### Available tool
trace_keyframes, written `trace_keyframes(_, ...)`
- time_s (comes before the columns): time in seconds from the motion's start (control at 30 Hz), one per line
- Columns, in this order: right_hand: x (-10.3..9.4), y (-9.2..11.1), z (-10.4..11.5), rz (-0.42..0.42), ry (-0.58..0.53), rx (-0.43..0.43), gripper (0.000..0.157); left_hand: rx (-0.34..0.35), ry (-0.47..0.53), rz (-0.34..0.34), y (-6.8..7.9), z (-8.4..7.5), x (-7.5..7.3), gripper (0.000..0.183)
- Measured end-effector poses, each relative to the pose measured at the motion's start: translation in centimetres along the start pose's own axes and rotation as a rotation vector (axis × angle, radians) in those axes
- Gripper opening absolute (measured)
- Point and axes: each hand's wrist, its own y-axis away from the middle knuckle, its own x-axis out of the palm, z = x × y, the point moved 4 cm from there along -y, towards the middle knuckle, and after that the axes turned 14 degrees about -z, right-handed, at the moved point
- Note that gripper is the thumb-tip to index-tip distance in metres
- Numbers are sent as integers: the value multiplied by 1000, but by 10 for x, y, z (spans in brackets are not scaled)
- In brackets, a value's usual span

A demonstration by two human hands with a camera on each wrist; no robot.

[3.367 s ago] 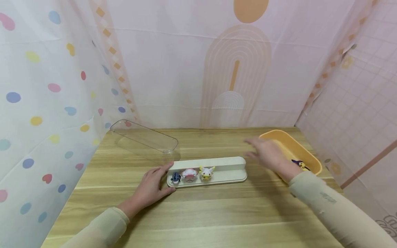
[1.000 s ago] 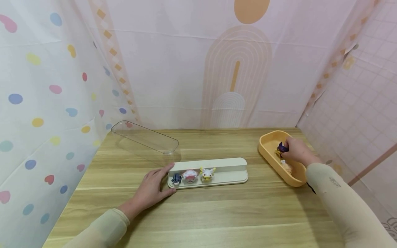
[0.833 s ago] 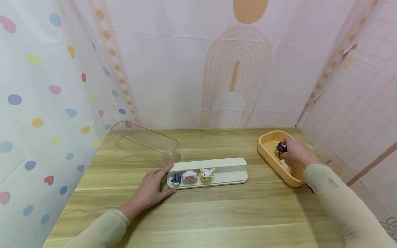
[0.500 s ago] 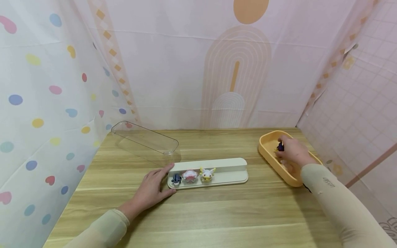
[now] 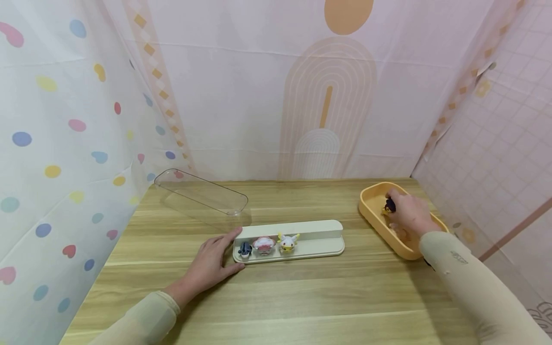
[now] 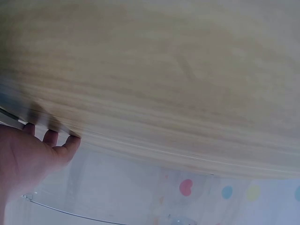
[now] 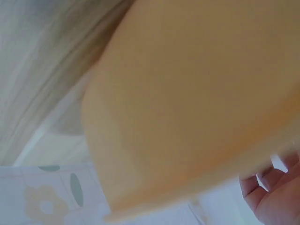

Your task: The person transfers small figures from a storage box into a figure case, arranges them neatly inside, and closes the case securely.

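My left hand (image 5: 209, 261) holds the left end of a cream display base (image 5: 321, 245), index finger at the back corner, thumb at the front. On its lower step stand a dark blue figurine (image 5: 245, 249), a pink and white one (image 5: 264, 245) and a white and yellow one (image 5: 287, 243). My right hand (image 5: 411, 213) reaches into an orange bin (image 5: 374, 218) and pinches a dark purple and yellow figurine (image 5: 390, 205), partly covered by the fingers. Under that palm lies a peach figurine (image 5: 402, 234), mostly hidden. In the right wrist view the bin's wall (image 7: 187, 103) hides the fingertips.
A clear plastic cover (image 5: 237, 211) lies open side up at the back left, close behind the base. Patterned curtains (image 5: 241, 105) close off the back and both sides of the wooden table (image 5: 280, 302).
My right hand has gone from left of the bin into it and taken hold of the purple figurine, then shifted slightly left, covering more of it. The left hand and base have stayed put.
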Motion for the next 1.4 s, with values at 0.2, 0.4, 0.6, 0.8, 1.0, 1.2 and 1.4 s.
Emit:
trace_keyframes(0.2,-20,-6,10,-93,-23,-94,57,-11,2,17,-1,1,1,99)
trace_keyframes(0.4,-45,-8,33,-142,-57,-160,54,-15,6,24,-2,2,2,99)
trace_keyframes(0.6,-59,-5,75,-176,-98,-247,53,-6,-2,14,-2,3,2,99)
trace_keyframes(0.8,-56,4,124,-334,-157,-462,57,-8,-2,14,-2,5,2,99)
trace_keyframes(1.0,-47,18,168,-335,-248,-566,51,3,-3,8,-2,5,1,98)
trace_keyframes(1.2,-33,29,198,-233,-244,-568,53,11,1,-1,-3,3,-2,97)
trace_keyframes(1.4,-14,32,214,-119,-249,-552,64,1,-7,9,-2,2,-2,98)
